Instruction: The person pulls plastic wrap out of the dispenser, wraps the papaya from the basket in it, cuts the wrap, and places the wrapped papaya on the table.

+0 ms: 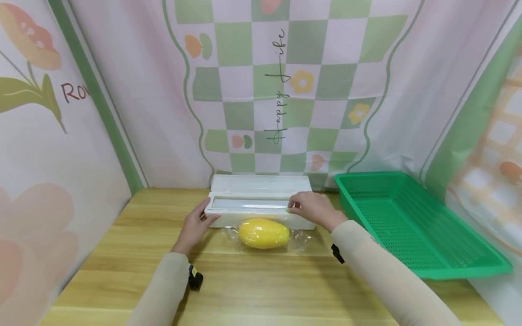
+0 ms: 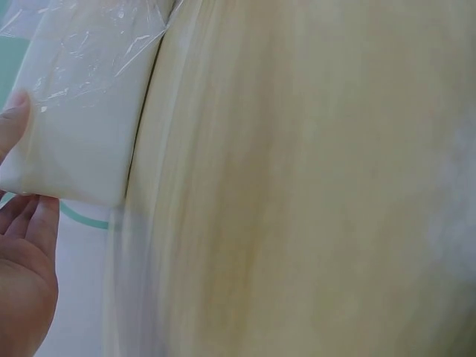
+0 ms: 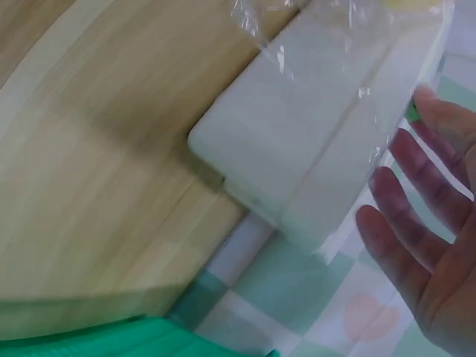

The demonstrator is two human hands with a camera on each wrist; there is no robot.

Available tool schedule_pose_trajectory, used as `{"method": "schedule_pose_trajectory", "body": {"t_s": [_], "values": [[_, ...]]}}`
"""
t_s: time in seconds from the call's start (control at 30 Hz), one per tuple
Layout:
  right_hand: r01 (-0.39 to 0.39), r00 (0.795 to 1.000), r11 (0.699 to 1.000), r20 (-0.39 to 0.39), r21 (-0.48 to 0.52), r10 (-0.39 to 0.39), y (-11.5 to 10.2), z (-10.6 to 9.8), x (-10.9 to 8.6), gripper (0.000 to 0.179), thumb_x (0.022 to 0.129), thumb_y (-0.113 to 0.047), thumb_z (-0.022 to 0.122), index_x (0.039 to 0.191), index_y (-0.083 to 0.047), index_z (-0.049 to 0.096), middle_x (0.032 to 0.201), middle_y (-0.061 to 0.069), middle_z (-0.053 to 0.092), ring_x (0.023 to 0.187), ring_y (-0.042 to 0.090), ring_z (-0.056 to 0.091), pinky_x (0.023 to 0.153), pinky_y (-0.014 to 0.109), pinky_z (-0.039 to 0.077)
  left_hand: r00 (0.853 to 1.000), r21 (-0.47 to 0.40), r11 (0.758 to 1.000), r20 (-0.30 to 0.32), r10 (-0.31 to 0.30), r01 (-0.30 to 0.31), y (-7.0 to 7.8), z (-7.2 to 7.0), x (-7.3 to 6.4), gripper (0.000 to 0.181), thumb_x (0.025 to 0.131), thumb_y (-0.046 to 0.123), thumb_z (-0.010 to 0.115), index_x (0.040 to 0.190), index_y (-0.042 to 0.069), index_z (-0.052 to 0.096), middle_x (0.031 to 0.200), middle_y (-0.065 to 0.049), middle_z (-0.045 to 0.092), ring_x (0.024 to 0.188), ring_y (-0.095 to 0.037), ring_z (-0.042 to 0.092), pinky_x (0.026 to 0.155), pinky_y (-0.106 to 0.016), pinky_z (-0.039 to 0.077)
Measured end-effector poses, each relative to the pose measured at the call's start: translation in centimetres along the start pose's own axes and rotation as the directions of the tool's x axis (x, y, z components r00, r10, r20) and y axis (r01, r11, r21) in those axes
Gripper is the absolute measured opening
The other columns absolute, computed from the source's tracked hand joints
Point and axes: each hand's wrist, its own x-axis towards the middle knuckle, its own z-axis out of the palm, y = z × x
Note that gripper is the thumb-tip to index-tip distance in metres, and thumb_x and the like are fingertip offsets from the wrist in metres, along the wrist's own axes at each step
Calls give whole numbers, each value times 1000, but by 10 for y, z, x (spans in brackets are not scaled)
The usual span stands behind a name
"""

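A long white cling film dispenser stands on the table with its lid tipped back. My left hand grips its left end, thumb on the front and fingers round the end, as the left wrist view also shows. On the dispenser's top edge, toward the right, my right hand pinches a small green slide cutter between thumb and index finger; the other fingers are loosely bent. A yellow oval fruit lies against the dispenser's front, covered in clear cling film that spreads out at both sides.
A green perforated plastic basket stands on the right of the wooden table, close to my right forearm. Behind the dispenser hangs a checkered curtain; printed fabric also borders both sides.
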Motion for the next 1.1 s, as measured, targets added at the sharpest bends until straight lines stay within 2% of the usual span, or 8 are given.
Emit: {"method": "schedule_pose_trajectory", "body": {"t_s": [0.1,0.4,0.53,0.73,0.93,1.1], "values": [[-32,999,999,12,-7,33,2,-2,-5,10,96,-32,70,99,-24,74,96,-7,69,87,14,64,73,39,55,1000,5,1000,4,2,-2,2,0,-1,73,95,27,71,156,8,34,160,-13,31,142,-31,37,109,-37,40],[-52,998,998,19,-39,52,7,-5,-11,10,96,-34,69,99,-25,72,93,-7,67,85,13,63,66,38,54,1000,24,1000,1,7,-7,2,0,-2,73,95,26,71,155,6,35,159,-13,32,142,-30,37,109,-37,40],[-24,1000,1000,6,-1,24,14,-5,-15,9,97,-30,69,98,-21,71,95,-5,67,87,15,63,69,39,55,1000,13,1000,7,3,-3,3,-1,-2,74,95,27,71,156,7,33,160,-13,31,142,-30,37,109,-36,41],[32,998,995,-48,90,-28,33,-7,-26,7,96,-18,70,95,-11,70,90,0,65,82,17,62,73,39,55,1000,1,1000,7,-10,10,5,-1,-3,75,95,28,70,156,8,32,160,-12,30,142,-30,37,109,-37,40],[16,999,997,-33,77,-13,37,-8,-32,8,97,-21,68,96,-13,70,95,2,61,85,20,61,73,40,54,1000,7,1000,12,5,-5,1,-1,0,75,94,29,71,156,8,33,160,-12,30,142,-30,36,109,-36,41],[38,999,997,-29,71,-36,35,-10,-29,7,96,-18,70,94,-11,71,91,2,57,80,19,58,71,39,53,1000,8,1000,9,-3,3,-1,-2,0,75,94,31,71,156,10,33,160,-11,30,142,-29,36,109,-37,40]]}}
